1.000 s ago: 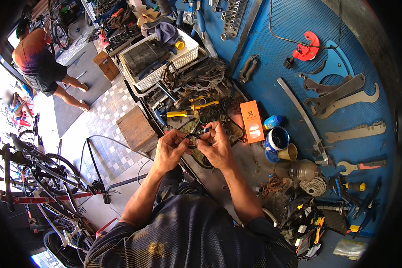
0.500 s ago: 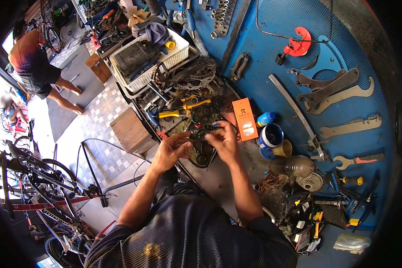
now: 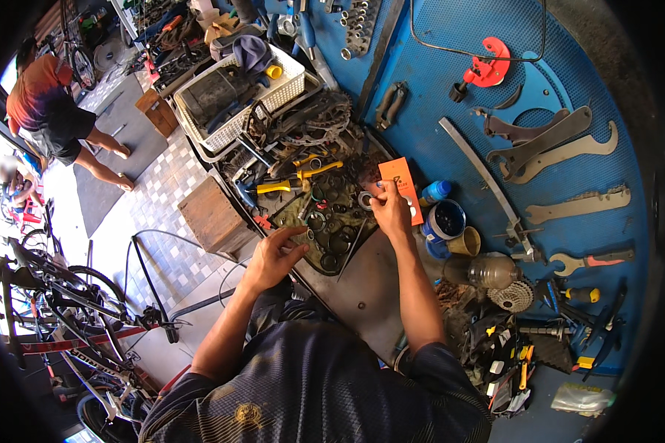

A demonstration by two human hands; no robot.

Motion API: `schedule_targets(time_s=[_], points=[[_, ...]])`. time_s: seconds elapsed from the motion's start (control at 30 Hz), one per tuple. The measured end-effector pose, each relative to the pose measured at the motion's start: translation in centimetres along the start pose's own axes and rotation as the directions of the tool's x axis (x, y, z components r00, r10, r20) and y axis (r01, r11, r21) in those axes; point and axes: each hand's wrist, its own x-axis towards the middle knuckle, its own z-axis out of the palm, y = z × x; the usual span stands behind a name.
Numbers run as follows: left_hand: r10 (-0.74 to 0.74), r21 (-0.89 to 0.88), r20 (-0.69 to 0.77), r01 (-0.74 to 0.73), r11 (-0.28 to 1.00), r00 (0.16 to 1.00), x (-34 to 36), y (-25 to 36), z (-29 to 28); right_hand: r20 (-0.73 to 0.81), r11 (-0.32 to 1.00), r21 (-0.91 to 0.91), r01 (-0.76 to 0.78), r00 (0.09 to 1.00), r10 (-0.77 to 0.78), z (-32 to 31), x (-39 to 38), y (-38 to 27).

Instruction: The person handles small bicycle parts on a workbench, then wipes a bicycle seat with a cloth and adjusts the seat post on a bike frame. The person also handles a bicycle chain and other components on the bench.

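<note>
My right hand (image 3: 391,210) is closed in a pinch at the upper right of the greasy cloth, holding a small metal ring (image 3: 365,200) that looks like a bearing. Part of the ring is covered by the fingers. At the cloth's left edge, my left hand (image 3: 272,258) has thumb and forefinger apart with nothing between them. Its fingertips are close to a small ring (image 3: 310,234) lying on the cloth. Several dark rings (image 3: 331,262) and other small round parts lie scattered across the green, oil-stained cloth (image 3: 319,251).
Yellow-handled pliers (image 3: 275,187) lie beyond the cloth. An orange box (image 3: 400,184), a blue tub (image 3: 446,220) and a plastic bottle (image 3: 495,271) stand to the right. A white basket (image 3: 284,92) sits behind. Wrenches (image 3: 569,159) hang on the blue pegboard. Another person (image 3: 52,103) stands far left.
My hands have moved apart: the right went rightward with the ring, the left drew slightly back. More of the cloth and its parts now shows. The view shifted a little.
</note>
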Motion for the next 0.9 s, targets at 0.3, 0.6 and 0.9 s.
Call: schedule_targets(time_s=[0.3,0.6,0.9], points=[[0.102,0.023,0.008,-0.102,0.994,0.995,-0.3,-1.0,2.3,0.109,0.997,0.003,0.077,0.991,-0.077,4.3,2.3,-3.2],[0.164,0.491,-0.002,-0.142,0.859,0.986,2.4,-2.1,5.4,-0.018,0.988,-0.049,0.144,0.989,-0.145,4.2,1.2,-4.2],[0.187,0.726,-0.034,-0.105,0.68,0.982,6.8,-4.9,7.3,-0.189,0.992,0.111,0.057,0.981,-0.035,-7.3,-3.5,-2.1]])
